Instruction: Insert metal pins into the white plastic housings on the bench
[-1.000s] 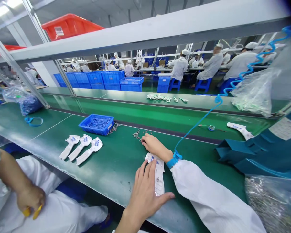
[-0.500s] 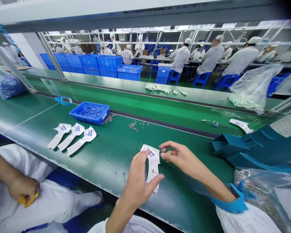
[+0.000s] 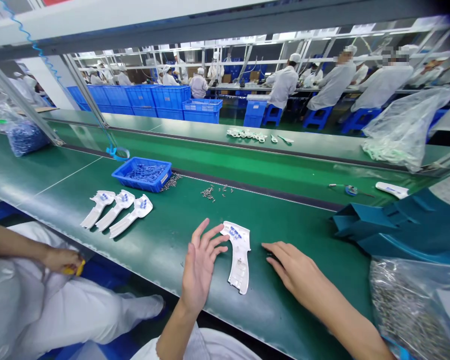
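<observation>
A white plastic housing half, curved like a handle, lies hollow side up on the green worktable. Small blue pieces are set in its wide upper end. My left hand is raised at its left side, palm showing and fingers spread, with nothing in it. To the right of the housing, my right hand is low over the table, palm down, index finger and thumb apart. Something small and dark shows by those fingertips, too small to name. Neither hand grips the housing.
Three similar white housings lie at left, near a blue tray of blue parts. Loose screws are scattered behind. Teal bins and a bag of small metal parts stand right. A seated co-worker's hand is at far left.
My left hand has come off the housing, moved left and turned palm up. My right hand has moved right and down, away from the housing. The view has shifted slightly.
</observation>
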The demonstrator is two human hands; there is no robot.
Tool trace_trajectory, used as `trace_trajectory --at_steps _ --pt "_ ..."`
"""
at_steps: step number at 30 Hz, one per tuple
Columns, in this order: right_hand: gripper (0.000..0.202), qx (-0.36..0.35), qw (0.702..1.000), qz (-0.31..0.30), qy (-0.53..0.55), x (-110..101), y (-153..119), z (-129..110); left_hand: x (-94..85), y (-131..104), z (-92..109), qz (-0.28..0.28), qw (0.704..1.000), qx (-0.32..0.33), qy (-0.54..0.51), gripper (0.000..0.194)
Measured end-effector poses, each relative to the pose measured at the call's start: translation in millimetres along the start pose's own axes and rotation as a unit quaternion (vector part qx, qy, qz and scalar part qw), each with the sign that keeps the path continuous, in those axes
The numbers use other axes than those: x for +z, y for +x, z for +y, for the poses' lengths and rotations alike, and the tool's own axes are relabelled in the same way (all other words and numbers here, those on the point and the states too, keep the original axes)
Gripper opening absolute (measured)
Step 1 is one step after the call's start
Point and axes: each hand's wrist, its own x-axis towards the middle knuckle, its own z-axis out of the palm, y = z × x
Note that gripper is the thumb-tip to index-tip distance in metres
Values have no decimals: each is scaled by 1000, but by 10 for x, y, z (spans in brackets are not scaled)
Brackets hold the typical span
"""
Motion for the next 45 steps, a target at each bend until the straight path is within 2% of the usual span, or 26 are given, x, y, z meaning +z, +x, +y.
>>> trace_trajectory --at_steps 6,11,14,17,21,24,27,30,33,37,39,41,43,45 --pt "32 -31 999 21 1 11 -71 -24 24 -2 38 7 999 -22 -40 64" --pt "33 16 998 30 55 -28 -55 -35 6 11 17 9 999 -27 -44 65" --pt "30 72 985 11 155 -134 -45 -136 -20 -8 -41 -11 999 11 42 55" --pt "27 111 945 -36 306 -272 1 -316 -5 -80 -97 -57 978 70 185 52" --pt "34 132 866 -65 477 -396 109 -517 82 -205 -177 -111 934 120 317 60" --pt "41 133 816 -88 556 -431 175 -571 144 -253 -262 -109 919 163 341 62" --pt "43 133 795 -99 584 -442 196 -584 183 -262 -323 -71 923 174 336 61" --pt "43 139 795 -97 583 -433 186 -594 219 -262 -328 -32 923 164 346 61" --pt "43 135 808 -85 568 -397 173 -605 258 -262 -305 4 917 155 367 59" --pt "43 124 827 -65 544 -346 173 -610 274 -252 -293 21 902 166 397 56" --pt "42 118 840 -56 526 -348 186 -597 254 -246 -286 13 889 173 423 57" --pt "41 114 856 -53 501 -375 210 -569 224 -242 -265 -14 864 173 473 63" --pt "40 103 874 -71 469 -416 241 -534 196 -241 -235 -55 832 160 528 72" --pt "39 87 887 -100 443 -456 273 -503 180 -241 -206 -84 813 142 558 78"
